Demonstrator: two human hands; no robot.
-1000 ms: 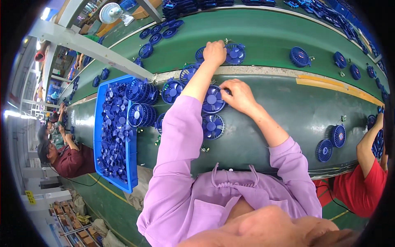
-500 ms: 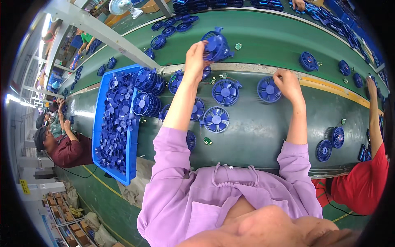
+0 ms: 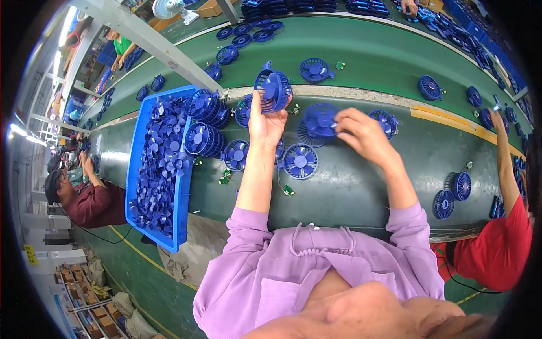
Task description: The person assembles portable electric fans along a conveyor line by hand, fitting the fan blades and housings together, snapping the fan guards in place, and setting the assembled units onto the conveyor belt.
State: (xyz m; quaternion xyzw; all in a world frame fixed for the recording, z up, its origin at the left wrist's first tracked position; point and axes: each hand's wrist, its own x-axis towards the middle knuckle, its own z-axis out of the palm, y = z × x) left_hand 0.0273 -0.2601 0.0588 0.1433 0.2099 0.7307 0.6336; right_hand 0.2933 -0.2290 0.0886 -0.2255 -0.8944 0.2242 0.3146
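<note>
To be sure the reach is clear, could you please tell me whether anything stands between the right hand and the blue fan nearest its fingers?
Nothing visible does: the fingers of the right hand are at the right edge of the blue fan, with nothing in between.

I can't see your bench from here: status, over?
Left hand holding a blue fan housing. Right hand at the rim of a second housing. Green circuit board and more housings close by.
</note>
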